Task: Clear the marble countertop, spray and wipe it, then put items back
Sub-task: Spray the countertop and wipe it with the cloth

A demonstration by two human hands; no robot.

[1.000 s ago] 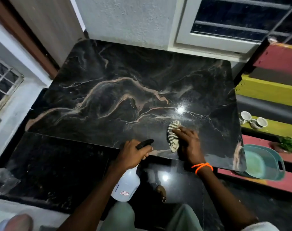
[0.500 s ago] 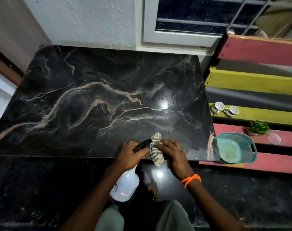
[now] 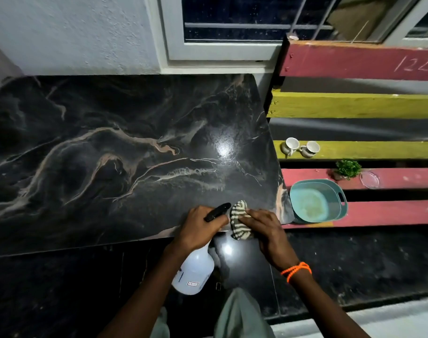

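At the near edge of the marble countertop [image 3: 125, 147], close to its right corner, the left hand [image 3: 201, 228] is wrapped tight around the neck of a spray bottle [image 3: 194, 270], which hangs below the edge. Just beside it, the right hand [image 3: 266, 230] presses a striped cloth [image 3: 239, 219] onto that edge, fingers closed over it.

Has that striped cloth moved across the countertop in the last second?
Yes. The striped cloth under the right hand has slid toward the person, from near the bright glare spot to the front edge of the marble countertop, now partly overhanging it.
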